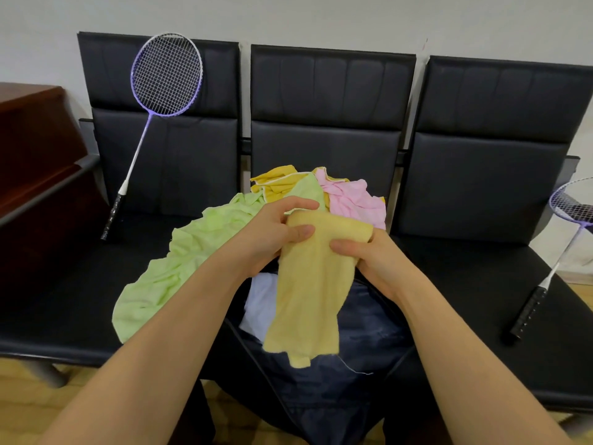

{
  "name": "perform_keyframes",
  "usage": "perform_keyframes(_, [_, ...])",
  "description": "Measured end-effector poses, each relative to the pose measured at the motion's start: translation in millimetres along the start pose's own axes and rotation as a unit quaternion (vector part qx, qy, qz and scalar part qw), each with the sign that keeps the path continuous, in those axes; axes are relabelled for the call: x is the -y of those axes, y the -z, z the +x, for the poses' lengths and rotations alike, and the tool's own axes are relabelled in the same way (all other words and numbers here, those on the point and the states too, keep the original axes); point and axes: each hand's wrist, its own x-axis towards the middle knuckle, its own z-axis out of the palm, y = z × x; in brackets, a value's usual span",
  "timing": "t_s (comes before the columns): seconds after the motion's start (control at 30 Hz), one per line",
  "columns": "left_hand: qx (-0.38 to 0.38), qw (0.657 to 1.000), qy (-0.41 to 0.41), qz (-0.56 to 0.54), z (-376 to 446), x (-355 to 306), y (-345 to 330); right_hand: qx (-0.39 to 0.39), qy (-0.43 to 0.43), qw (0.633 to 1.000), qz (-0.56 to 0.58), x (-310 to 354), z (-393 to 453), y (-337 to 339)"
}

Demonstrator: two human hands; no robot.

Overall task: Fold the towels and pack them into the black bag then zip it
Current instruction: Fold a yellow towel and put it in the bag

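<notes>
Both hands grip pale yellow towel (pixel 308 284) at folded top edge, left hand (pixel 272 239), right hand (pixel 369 255); towel hangs over open black bag (pixel 369 332).

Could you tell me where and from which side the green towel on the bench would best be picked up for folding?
Probably by its near-left edge, reached from the left. The green towel lies spread over the bench there, while its far end is tucked under the other towels and behind the left hand.
</notes>
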Motion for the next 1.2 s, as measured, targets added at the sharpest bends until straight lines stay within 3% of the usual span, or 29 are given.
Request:
perform_keyframes(0.07, [-0.027, 0.999, -0.005, 0.045, -0.7, 3.6, 3.6, -0.016, -0.012, 1.000, 0.016, -0.1, 2.6, -4.0])
perform_keyframes(0.13, [-0.121, 0.987, -0.003, 0.107, 1.5, 9.1, 6.1, -0.042, -0.028, 0.999, 0.016, 0.0, 7.7, -8.1])
perform_keyframes(0.23, [-0.243, 0.967, 0.035, 0.074, -6.2, 20.9, -0.5, -0.084, -0.033, 0.996, 0.018, 5.8, 13.2, -9.5])
perform_keyframes(0.37, [-0.148, 0.962, 0.165, -0.159, -24.1, 37.9, -36.3, -0.086, -0.028, 0.995, 0.047, 15.7, 17.5, -4.1])
perform_keyframes(0.5, [-0.091, 0.881, 0.241, -0.396, -15.7, 45.2, -49.0, -0.076, -0.047, 0.992, 0.087, 19.0, 18.7, -1.7])
perform_keyframes(0.63, [-0.086, 0.830, 0.215, -0.507, -6.8, 47.6, -56.3, -0.072, -0.072, 0.986, 0.131, 16.9, 15.2, -2.4])
perform_keyframes(0.77, [-0.069, 0.813, 0.151, -0.558, -7.9, 56.8, -62.2, -0.080, -0.142, 0.979, 0.124, 5.9, 16.6, -4.5])
perform_keyframes(0.9, [-0.050, 0.826, 0.127, -0.546, -13.6, 75.1, -61.9, -0.074, -0.217, 0.968, 0.100, -8.5, 14.1, -2.2])
perform_keyframes(1.0, [-0.073, 0.840, 0.144, -0.519, -12.9, 89.8, -63.6, -0.116, -0.192, 0.972, 0.075, -24.3, 13.9, 0.4])
perform_keyframes(1.1, [-0.114, 0.841, 0.165, -0.503, -8.0, 107.1, -63.3, -0.186, -0.173, 0.967, -0.031, -46.1, 13.5, 6.6])
perform_keyframes(1.13, [-0.116, 0.838, 0.167, -0.506, -7.2, 112.6, -63.2, -0.191, -0.201, 0.959, -0.062, -55.5, 12.1, 10.3])
perform_keyframes(1.2, [-0.115, 0.837, 0.171, -0.508, -2.9, 125.0, -65.8, -0.166, -0.300, 0.939, 0.016, -75.3, 8.6, 18.9])
